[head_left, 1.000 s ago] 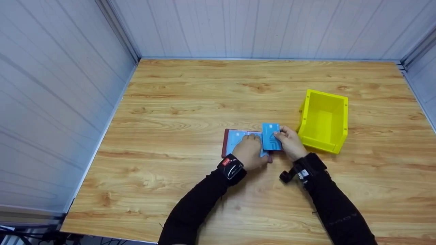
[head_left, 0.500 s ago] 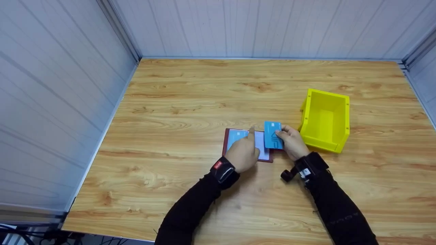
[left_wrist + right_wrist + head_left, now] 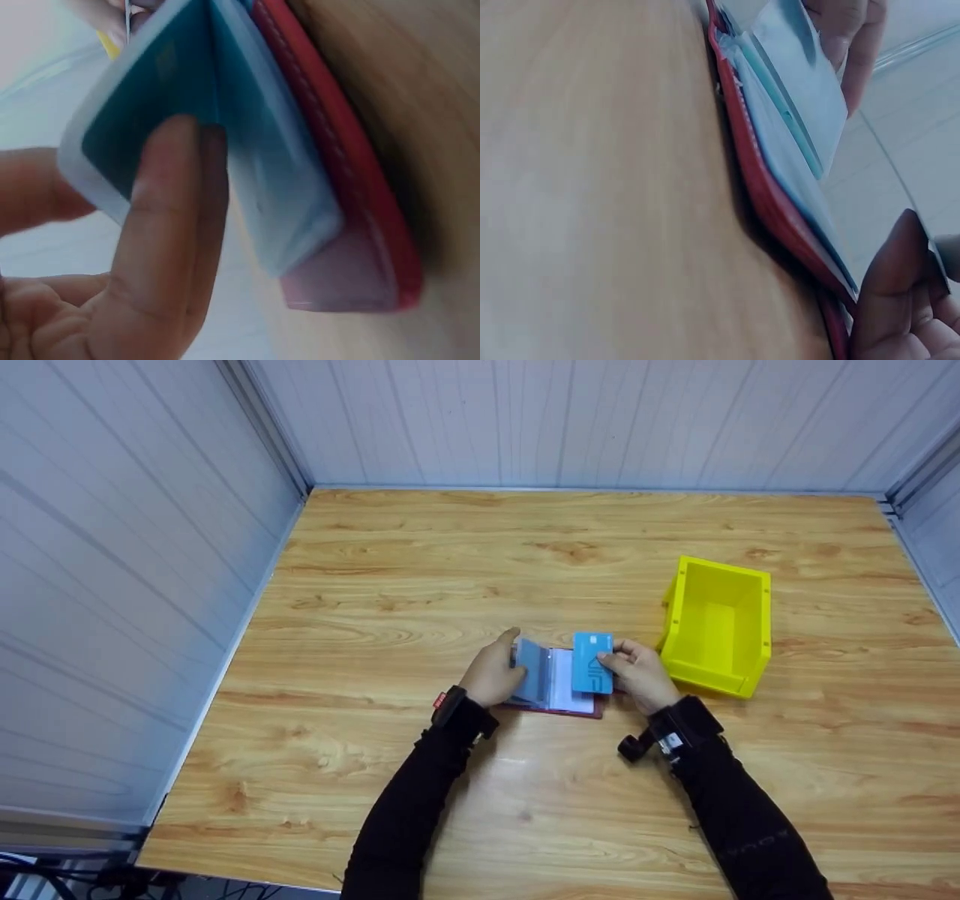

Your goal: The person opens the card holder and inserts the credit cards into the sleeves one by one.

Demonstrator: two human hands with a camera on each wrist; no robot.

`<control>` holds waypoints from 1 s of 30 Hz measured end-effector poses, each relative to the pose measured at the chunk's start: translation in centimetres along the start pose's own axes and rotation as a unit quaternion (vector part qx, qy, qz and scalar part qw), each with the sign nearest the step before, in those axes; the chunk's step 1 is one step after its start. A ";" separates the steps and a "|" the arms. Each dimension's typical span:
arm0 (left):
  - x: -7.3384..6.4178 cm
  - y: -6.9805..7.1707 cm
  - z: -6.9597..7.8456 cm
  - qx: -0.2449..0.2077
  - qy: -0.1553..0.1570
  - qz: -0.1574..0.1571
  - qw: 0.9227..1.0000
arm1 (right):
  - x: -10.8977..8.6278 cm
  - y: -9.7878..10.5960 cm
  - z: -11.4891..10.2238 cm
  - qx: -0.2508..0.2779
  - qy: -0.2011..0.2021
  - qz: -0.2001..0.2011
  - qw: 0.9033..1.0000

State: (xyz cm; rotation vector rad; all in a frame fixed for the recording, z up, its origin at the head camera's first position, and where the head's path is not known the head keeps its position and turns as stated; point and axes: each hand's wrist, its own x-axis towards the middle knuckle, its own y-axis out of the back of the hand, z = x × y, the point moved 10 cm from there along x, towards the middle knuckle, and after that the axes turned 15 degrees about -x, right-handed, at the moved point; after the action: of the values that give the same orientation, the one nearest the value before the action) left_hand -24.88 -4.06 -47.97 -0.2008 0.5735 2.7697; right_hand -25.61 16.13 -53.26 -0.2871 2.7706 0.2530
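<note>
A dark red card holder lies spread open on the table, its clear sleeves facing up. My left hand pinches one sleeve page between thumb and fingers, and that page stands raised off the pages under it. A blue card shows through the raised page. On the other side, my right hand pinches a loose blue card with dark lettering by its right edge. This card is held over the right half of the holder, overlapping a whitish sleeve in the head view.
A yellow plastic bin stands to the right, just beyond my right hand. The wood-grain table is bounded by pale panel walls at the back and sides. Dark cables hang at the lower left, off the table.
My left hand has moved left from the middle of the holder and now lifts a sleeve page. My right hand keeps the blue card in nearly the same place, shifting slightly.
</note>
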 end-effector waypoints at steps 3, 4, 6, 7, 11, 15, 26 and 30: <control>0.2 0.4 -0.6 -0.013 0.006 -0.001 1.000 | 0.0 -0.1 0.0 -0.013 -0.004 -0.002 1.000; 0.3 0.5 -0.7 -0.013 0.005 -0.001 1.000 | 0.0 -0.1 0.0 -0.019 -0.005 -0.001 1.000; 0.4 0.8 -1.0 -0.011 0.004 0.003 1.000 | 0.1 -0.2 -0.1 -0.032 -0.008 0.001 0.999; 0.4 0.9 -1.1 -0.010 0.004 0.005 1.000 | 0.2 -0.2 -0.2 -0.039 -0.011 0.001 0.999; 0.6 1.0 -1.3 -0.013 0.003 0.008 1.000 | 0.3 -0.6 -0.5 -0.076 -0.013 -0.010 0.997; 0.6 1.0 -1.4 -0.018 0.002 0.008 1.000 | 0.4 -1.5 -1.0 -0.117 -0.008 -0.046 0.992; 0.6 0.9 -1.4 -0.014 0.002 0.011 1.000 | 0.5 -3.1 -1.3 -0.205 -0.024 -0.086 0.975; 0.7 1.0 -1.5 -0.012 0.001 0.013 1.000 | 0.7 -3.0 -1.3 -0.221 -0.032 -0.088 0.971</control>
State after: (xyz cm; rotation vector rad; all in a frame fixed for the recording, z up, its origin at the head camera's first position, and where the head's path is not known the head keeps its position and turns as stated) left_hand -25.70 -5.32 -49.08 -0.2017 0.5481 2.8022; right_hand -25.95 12.81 -52.70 -0.6179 2.5773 0.8181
